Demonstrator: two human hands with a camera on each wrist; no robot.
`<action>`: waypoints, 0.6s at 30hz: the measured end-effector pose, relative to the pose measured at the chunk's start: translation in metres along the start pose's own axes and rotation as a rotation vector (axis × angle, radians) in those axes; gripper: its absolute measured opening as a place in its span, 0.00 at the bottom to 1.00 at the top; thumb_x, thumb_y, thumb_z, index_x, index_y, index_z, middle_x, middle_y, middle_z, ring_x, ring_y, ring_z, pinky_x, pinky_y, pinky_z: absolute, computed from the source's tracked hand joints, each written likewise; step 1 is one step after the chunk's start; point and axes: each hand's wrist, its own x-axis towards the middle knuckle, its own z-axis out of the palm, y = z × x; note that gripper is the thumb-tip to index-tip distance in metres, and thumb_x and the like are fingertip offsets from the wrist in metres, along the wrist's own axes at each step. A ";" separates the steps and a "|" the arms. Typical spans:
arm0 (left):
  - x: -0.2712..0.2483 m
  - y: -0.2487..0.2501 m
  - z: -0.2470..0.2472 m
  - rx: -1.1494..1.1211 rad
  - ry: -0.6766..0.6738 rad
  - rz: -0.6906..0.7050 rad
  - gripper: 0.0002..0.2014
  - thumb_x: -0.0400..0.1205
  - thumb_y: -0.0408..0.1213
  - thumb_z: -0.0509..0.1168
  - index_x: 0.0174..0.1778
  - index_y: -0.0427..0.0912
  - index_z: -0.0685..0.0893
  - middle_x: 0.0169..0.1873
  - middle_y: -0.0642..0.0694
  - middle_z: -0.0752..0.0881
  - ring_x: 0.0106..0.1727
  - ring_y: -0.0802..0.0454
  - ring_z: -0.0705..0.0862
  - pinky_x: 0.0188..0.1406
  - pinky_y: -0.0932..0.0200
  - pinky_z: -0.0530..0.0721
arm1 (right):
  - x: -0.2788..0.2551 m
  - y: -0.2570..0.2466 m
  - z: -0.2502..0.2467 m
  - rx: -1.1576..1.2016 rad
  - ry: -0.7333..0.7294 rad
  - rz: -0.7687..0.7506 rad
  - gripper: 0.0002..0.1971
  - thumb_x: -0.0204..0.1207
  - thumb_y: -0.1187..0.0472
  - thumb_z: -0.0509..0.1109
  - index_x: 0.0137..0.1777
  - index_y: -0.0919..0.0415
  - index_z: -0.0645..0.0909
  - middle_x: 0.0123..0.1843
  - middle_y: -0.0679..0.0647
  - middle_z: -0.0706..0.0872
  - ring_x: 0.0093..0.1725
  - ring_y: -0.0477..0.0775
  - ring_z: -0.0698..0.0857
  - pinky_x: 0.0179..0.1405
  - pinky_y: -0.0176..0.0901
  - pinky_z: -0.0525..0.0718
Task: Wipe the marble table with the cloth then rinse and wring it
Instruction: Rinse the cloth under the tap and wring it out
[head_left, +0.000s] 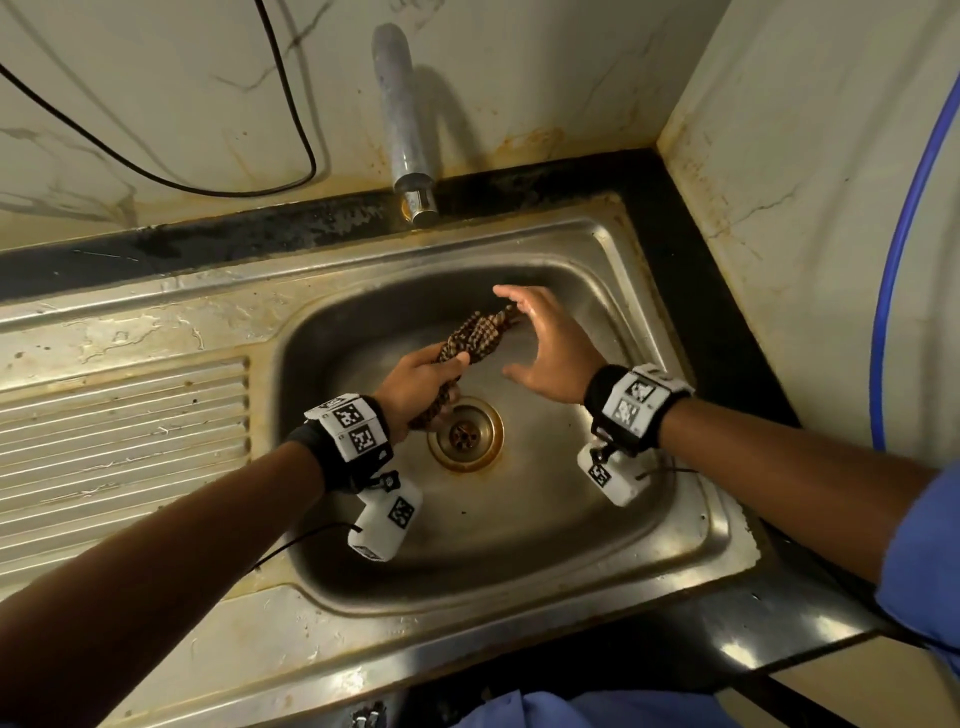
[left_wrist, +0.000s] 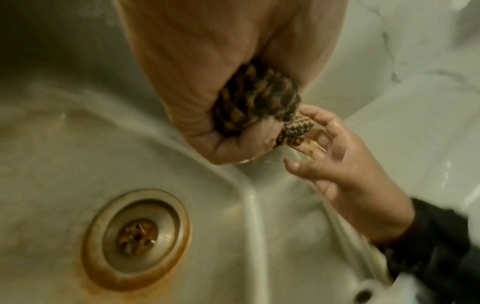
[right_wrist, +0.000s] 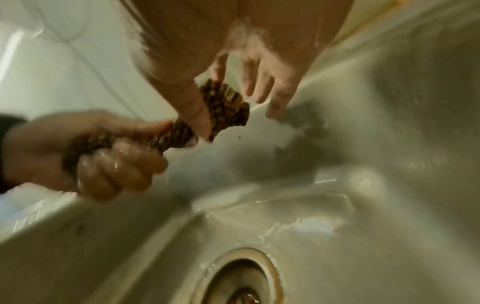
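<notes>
A brown checked cloth (head_left: 475, 335) is twisted into a rope over the steel sink basin (head_left: 571, 519). My left hand (head_left: 421, 387) grips its near end in a fist, just above the drain (head_left: 466, 434). My right hand (head_left: 545, 343) is spread, fingers straight, at the cloth's far end without gripping it. In the left wrist view the cloth (left_wrist: 259, 100) bulges from my left fist and the right hand (left_wrist: 335, 156) is beside its tip. The right wrist view shows the cloth (right_wrist: 223, 107) between the wet left hand (right_wrist: 103, 156) and my spread right fingers (right_wrist: 262, 86).
A steel tap (head_left: 402, 119) juts from the marble wall above the basin, with no water running. A ribbed draining board (head_left: 119, 447) lies to the left. A black cable (head_left: 218, 171) hangs on the wall; a blue hose (head_left: 904, 260) runs down on the right.
</notes>
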 end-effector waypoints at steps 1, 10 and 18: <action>-0.001 0.003 0.000 -0.091 -0.057 -0.048 0.05 0.86 0.43 0.60 0.49 0.46 0.76 0.26 0.47 0.74 0.20 0.56 0.71 0.15 0.68 0.68 | -0.003 0.000 0.004 -0.070 0.023 -0.058 0.45 0.63 0.66 0.80 0.80 0.55 0.65 0.77 0.56 0.69 0.75 0.53 0.71 0.73 0.45 0.74; -0.010 0.026 0.004 0.034 -0.354 -0.139 0.08 0.84 0.40 0.62 0.57 0.42 0.76 0.27 0.48 0.75 0.21 0.58 0.73 0.16 0.67 0.70 | 0.006 -0.019 0.028 -0.296 -0.001 -0.250 0.25 0.66 0.67 0.74 0.65 0.61 0.78 0.57 0.59 0.81 0.52 0.59 0.82 0.47 0.49 0.84; 0.010 0.017 0.003 1.541 -0.076 0.385 0.17 0.84 0.48 0.58 0.66 0.46 0.71 0.52 0.45 0.86 0.48 0.45 0.86 0.49 0.48 0.85 | 0.013 -0.038 0.025 -0.756 -0.273 0.032 0.08 0.72 0.50 0.67 0.42 0.54 0.80 0.41 0.54 0.88 0.40 0.60 0.86 0.36 0.44 0.76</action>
